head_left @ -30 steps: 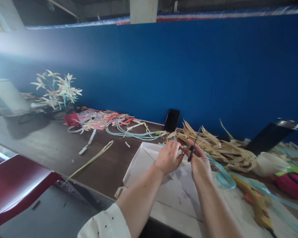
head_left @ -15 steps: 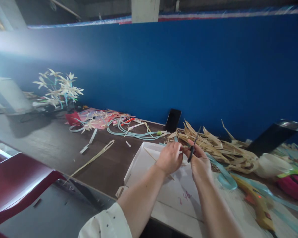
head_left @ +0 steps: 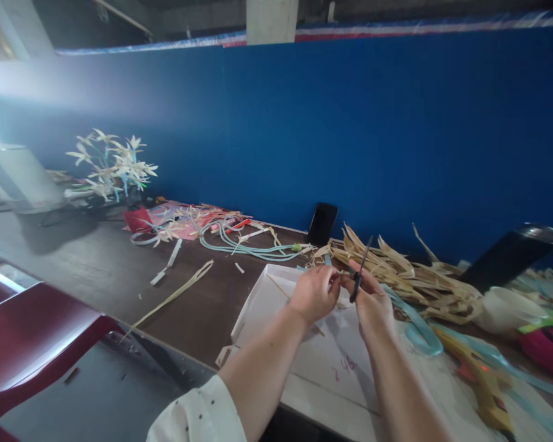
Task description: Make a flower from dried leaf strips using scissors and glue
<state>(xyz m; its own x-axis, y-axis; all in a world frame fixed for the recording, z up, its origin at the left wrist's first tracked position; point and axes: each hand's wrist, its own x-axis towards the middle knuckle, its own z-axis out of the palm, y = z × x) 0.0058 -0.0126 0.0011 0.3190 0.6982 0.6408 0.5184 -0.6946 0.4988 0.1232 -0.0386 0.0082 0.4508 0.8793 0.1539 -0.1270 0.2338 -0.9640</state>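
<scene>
Above the white cardboard box lid (head_left: 304, 374), my left hand (head_left: 316, 291) has its fingers pinched together, and what they hold is too small to make out. Close against it, my right hand (head_left: 371, 301) is closed around a pair of dark scissors (head_left: 358, 281), their blades pointing up and away from me. The fingertips of both hands meet over a small pale piece. A thin stick (head_left: 278, 286) lies in the lid, partly hidden behind my left forearm. Dried corn husks (head_left: 405, 276) are heaped just beyond my right hand.
A yellow glue gun (head_left: 482, 383) rests at the right, near a white cup (head_left: 509, 309) and a black bottle (head_left: 511, 256). A phone (head_left: 322, 224) leans on the blue partition. Light blue cord (head_left: 239, 245) and a husk flower arrangement (head_left: 120, 166) are to the left.
My hands stay together over the lid with the scissors in my right hand. The whole view has shifted very slightly; the things on the table lie as before.
</scene>
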